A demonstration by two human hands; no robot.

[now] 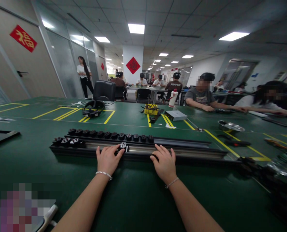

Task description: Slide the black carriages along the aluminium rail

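My left hand [109, 158] is at the near black metal rail [191, 154], its thumb and forefinger closed at the left side of a black socket module [123, 146] with a light-coloured face. That module sits in the rail's channel. Farther right, my right hand [165, 161] lies over the same rail with fingers apart and nothing between them. A few similar modules [66, 141] stand at the rail's left end. Just behind runs a second rail [182, 142], with a row of several modules [107, 135] filling its left part.
A black headset [93, 108], a yellow object with wires [151, 109], a grey box [175, 115] and a white bottle [173, 98] stand across the green table [133, 199]. At right are a metal bowl [231, 126] and dark cables [266, 180]. Co-workers [201, 93] sit beyond.
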